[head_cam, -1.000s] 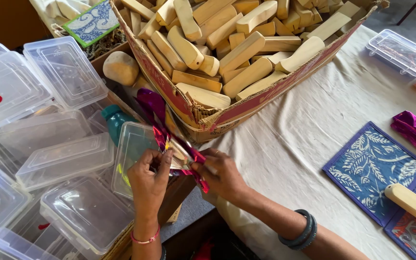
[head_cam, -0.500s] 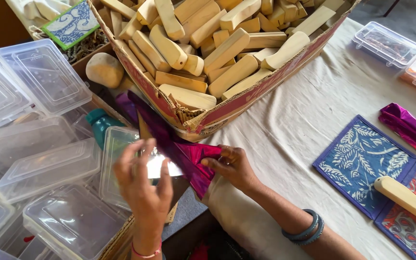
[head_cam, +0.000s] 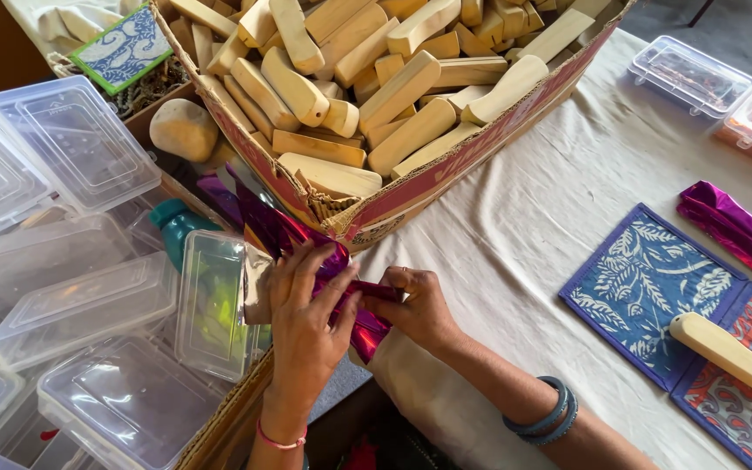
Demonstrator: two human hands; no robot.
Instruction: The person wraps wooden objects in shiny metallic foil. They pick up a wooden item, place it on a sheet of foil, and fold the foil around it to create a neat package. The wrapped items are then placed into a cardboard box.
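A long strip of shiny magenta and purple foil [head_cam: 265, 219] runs from beside the cardboard box down to my hands. My left hand [head_cam: 305, 312] lies flat over the foil with its fingers spread and pressing. My right hand [head_cam: 417, 306] pinches the folded end of the same foil at the table's corner. Part of the foil is hidden under my left palm. The big cardboard box [head_cam: 446, 170] just above my hands is full of pale wooden blocks [head_cam: 398, 91].
Several clear plastic lidded boxes [head_cam: 71, 148] lie stacked at the left, with a teal bottle [head_cam: 176, 228] among them. On the white cloth at the right lie blue and red printed mats [head_cam: 646, 283], a wooden block [head_cam: 728, 352] and another piece of magenta foil [head_cam: 733, 226].
The foil has been drawn down and folded together between my hands. My left hand has come over the top of it and flattened; my right hand has closed in on the end.
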